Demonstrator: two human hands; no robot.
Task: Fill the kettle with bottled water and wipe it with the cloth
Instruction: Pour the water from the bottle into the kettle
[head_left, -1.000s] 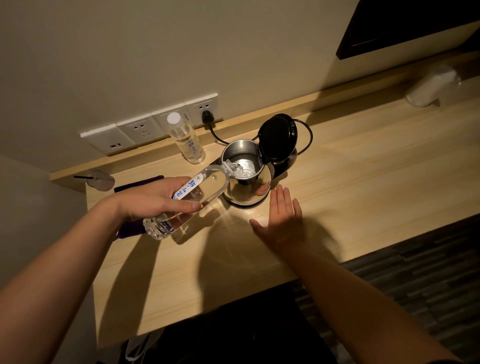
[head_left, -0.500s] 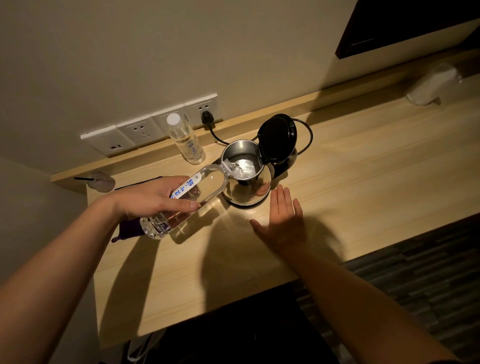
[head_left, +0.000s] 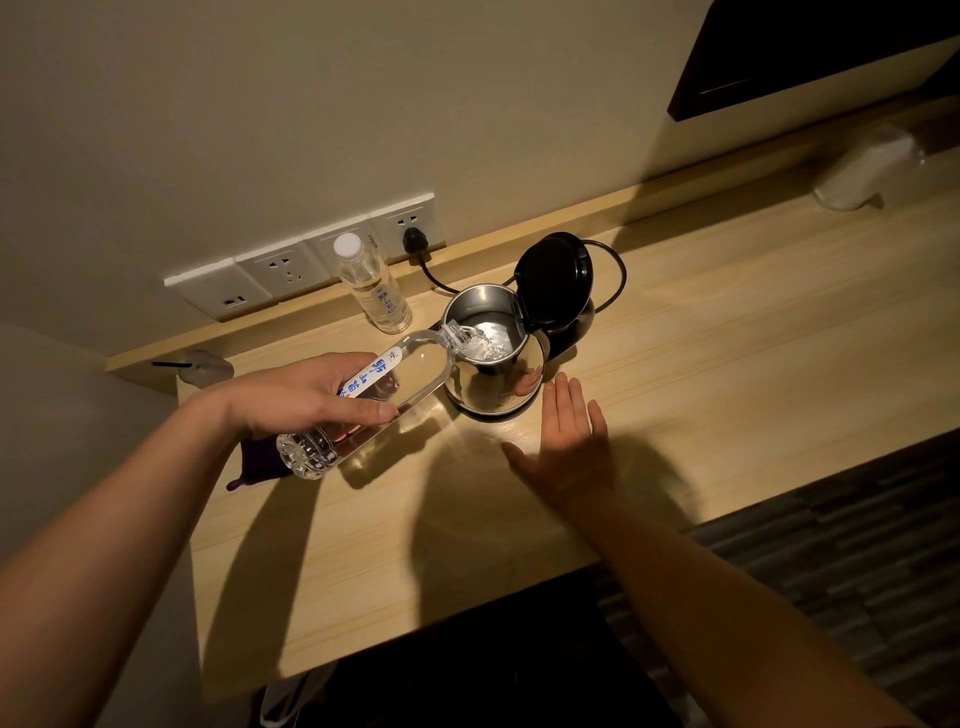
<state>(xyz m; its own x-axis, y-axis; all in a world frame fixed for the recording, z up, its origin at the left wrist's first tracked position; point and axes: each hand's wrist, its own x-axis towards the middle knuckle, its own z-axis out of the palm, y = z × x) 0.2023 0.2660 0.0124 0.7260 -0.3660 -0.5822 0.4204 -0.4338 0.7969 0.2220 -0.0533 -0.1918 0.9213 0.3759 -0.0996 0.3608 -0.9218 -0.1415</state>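
Note:
A steel kettle (head_left: 491, 387) stands on the wooden counter (head_left: 727, 364) with its black lid (head_left: 556, 278) tipped open. My left hand (head_left: 306, 397) grips a clear water bottle (head_left: 410, 371), tilted with its neck over the kettle's rim, and water streams into the kettle. My right hand (head_left: 569, 441) rests flat on the counter just in front of the kettle, fingers together, holding nothing. A purple cloth (head_left: 260, 465) lies on the counter under my left hand, mostly hidden.
A second, capped water bottle (head_left: 371, 286) stands upright behind the kettle by the wall sockets (head_left: 296, 265). The kettle's black cord (head_left: 613, 275) runs to a plug. A small clear object (head_left: 205, 364) lies at far left, a white object (head_left: 862, 169) at far right.
The bottle stays tilted over the kettle and keeps pouring; its base has risen slightly. My right hand has not moved.

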